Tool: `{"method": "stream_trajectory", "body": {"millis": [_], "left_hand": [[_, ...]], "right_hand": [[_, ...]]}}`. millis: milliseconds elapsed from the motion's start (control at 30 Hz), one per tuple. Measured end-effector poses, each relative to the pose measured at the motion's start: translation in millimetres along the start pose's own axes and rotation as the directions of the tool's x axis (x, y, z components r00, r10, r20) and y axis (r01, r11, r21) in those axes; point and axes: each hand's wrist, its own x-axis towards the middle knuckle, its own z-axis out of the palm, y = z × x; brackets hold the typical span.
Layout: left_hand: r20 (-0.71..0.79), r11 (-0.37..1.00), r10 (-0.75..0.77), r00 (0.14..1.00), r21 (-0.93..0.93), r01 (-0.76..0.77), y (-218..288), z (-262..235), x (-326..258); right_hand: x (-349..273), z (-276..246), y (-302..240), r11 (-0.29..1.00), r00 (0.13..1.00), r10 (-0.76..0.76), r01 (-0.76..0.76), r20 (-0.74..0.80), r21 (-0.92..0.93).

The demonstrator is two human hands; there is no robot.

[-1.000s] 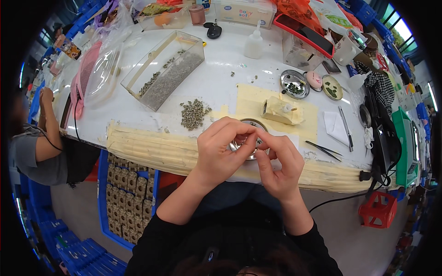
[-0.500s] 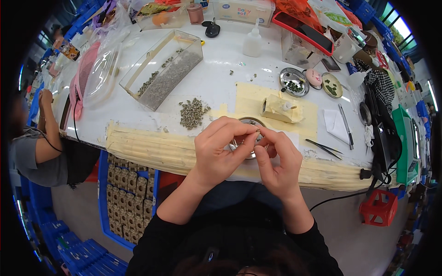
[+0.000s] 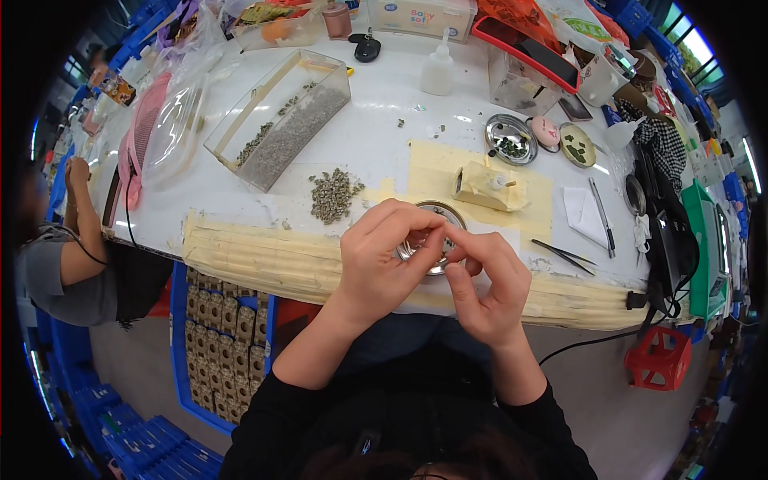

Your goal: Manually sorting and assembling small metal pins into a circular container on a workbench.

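Not much has changed since a second ago: the white table (image 3: 240,192) and everything on it sits the same, and both hands are still bunched together over its near edge, only nudged a touch.

The long clear tray (image 3: 276,120) of grey-green bits is still off to the left, with the loose pile of small pieces (image 3: 332,194) just in front of it. The round metal dish (image 3: 436,240) lies right under the hands, mostly hidden.

The left hand (image 3: 384,260) is curled, thumb and forefinger pressed together in a pinch over the dish. The right hand (image 3: 488,284) meets it fingertip to fingertip, also pinching. Whatever sits between the fingertips is too tiny to make out.
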Motion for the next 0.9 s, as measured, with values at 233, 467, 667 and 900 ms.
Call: {"method": "stream_trajectory", "body": {"millis": [233, 467, 667, 900], "left_hand": [[-0.025, 1.0, 0.025, 0.999, -0.015, -0.026, 1.0, 0.1, -0.1], [-0.001, 0.998, 0.056, 0.998, -0.034, -0.056, 0.1, -1.6, -0.1], [0.001, 0.998, 0.056, 0.998, -0.007, -0.056, -0.6, -0.1, -0.4], [-0.018, 1.0, 0.011, 1.0, 0.003, -0.011, 0.7, 1.1, 0.1]], "right_hand": [[0.1, 0.6, -3.5, 0.995, 0.996, 0.091, -0.092, -0.013, -0.041], [1.1, 3.4, -0.8, 0.996, 0.996, 0.092, -0.092, 0.009, -0.007], [0.2, 2.1, -0.5, 0.992, 0.993, 0.117, -0.116, -0.007, 0.041], [-1.1, 0.2, -0.2, 0.999, 0.999, 0.033, -0.032, -0.015, 0.026]]}}
